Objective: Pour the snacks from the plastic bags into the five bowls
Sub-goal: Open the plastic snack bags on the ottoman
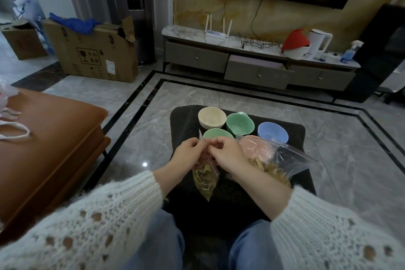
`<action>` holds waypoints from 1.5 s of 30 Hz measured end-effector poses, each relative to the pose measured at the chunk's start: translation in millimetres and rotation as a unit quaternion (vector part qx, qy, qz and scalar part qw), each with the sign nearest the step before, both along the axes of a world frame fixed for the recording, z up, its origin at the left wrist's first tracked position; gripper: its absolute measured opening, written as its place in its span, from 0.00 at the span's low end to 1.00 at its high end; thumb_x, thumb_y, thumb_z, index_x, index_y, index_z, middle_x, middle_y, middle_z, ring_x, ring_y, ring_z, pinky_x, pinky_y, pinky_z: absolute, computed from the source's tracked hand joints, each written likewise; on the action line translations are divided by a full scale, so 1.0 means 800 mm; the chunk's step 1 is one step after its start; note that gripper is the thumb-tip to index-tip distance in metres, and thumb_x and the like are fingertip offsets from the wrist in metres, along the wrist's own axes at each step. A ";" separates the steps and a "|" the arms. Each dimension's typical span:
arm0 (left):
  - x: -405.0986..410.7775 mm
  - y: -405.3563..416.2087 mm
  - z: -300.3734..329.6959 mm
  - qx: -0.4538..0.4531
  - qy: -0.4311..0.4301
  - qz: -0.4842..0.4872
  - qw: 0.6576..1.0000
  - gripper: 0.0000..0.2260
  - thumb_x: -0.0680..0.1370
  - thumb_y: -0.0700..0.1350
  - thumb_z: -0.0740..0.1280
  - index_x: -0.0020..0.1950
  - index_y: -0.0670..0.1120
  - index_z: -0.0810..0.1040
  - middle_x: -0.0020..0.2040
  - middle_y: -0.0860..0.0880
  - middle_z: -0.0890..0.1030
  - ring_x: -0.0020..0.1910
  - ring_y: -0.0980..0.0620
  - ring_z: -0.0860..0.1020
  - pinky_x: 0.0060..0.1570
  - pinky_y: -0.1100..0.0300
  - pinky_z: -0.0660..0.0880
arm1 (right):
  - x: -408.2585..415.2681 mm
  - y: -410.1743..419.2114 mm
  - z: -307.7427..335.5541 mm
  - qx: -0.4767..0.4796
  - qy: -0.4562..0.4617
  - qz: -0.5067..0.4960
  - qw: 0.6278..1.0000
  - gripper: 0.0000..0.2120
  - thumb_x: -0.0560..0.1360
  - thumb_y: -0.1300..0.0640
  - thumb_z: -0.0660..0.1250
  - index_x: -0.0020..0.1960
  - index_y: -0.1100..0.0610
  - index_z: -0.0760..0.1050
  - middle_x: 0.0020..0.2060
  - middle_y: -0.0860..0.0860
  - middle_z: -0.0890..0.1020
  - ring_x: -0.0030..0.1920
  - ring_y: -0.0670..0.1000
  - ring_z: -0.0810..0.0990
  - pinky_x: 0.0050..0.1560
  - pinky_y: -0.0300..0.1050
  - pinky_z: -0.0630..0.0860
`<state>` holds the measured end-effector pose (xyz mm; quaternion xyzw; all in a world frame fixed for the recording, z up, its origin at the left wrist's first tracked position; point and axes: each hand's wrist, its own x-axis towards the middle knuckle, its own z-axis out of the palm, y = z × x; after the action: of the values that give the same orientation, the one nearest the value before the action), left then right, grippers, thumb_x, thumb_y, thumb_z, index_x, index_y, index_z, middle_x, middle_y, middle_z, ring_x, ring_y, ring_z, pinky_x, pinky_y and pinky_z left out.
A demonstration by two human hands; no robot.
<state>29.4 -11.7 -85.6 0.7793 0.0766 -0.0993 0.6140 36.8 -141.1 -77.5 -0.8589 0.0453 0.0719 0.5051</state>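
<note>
Over black stool (295, 136), both hands pinch snack bag (205, 178) top; L hand (188, 155), R hand (225, 154).

Hands: left hand (188, 153) and right hand (228, 153) pinch the top of a clear plastic bag of yellowish snacks (205, 178).
Bowls: cream bowl (212, 117), two green, blue, pink on black stool (291, 132).
</note>
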 end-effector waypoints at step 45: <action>-0.007 0.070 0.050 0.353 -0.060 -0.175 0.917 0.24 0.82 0.58 0.56 0.46 0.39 0.80 0.47 0.41 0.83 0.45 0.46 0.81 0.45 0.58 0.73 | 0.019 -0.057 0.111 -0.419 -0.301 0.201 0.833 0.05 0.79 0.53 0.66 0.51 0.54 0.77 0.49 0.49 0.80 0.50 0.52 0.79 0.47 0.51 0.78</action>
<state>23.9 44.6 -46.0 0.9507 -0.0683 -0.1247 0.2755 52.0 -186.4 11.0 -0.9576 -0.2566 -0.1166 0.0597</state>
